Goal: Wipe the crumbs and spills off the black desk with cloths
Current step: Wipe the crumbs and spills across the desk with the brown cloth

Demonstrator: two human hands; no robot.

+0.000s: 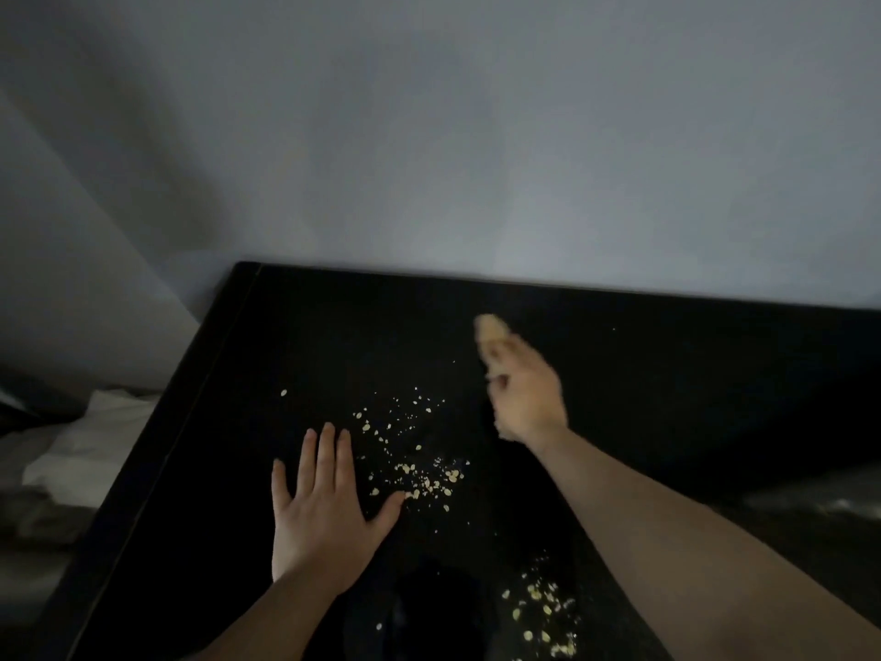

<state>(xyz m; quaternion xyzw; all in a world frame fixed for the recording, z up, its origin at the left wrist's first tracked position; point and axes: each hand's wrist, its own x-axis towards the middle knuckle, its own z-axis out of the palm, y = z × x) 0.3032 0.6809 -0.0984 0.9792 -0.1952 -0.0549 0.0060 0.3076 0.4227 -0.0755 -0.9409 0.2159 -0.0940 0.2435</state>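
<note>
Head view: left hand flat on desk, grip spread; right hand raised, blurred, grip unclear.

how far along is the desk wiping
Done: nothing visibly; crumbs lie mid-desk and a second patch sits near the front of the black desk. In hand: the left hand rests flat beside the crumbs; the right hand is blurred, something pale at its tip, too smeared to name. Left: all the wiping.
</note>
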